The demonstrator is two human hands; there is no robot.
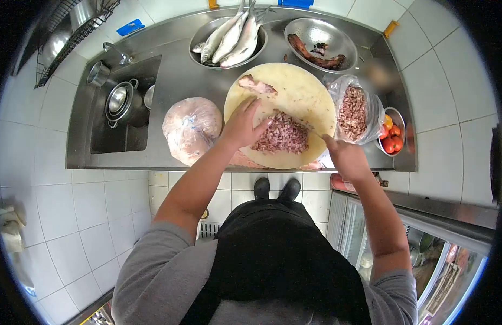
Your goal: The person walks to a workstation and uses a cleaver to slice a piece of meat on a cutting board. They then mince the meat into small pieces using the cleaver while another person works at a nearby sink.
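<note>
A round pale cutting board [310, 92] lies on the steel counter. Diced meat [283, 136] forms a pile on its lower middle. My right hand [344, 157], at the board's right edge, is closed round the handle of a knife [311, 129], whose blade reaches left over the pile. Spread fingers of my left hand [244, 123] rest on the board's left part, the thumb beside the diced meat; nothing is held in it. Above that hand lies a larger meat piece [257, 85]. A plastic bag of diced meat [353, 111] sits just right of the board.
A bowl of whole fish [229, 39] and a colander [337, 39] with dark meat strips stand behind the board. Left are a tied bag [191, 130] and a sink [121, 142] with pots. Tomatoes [390, 142] fill a bowl at far right.
</note>
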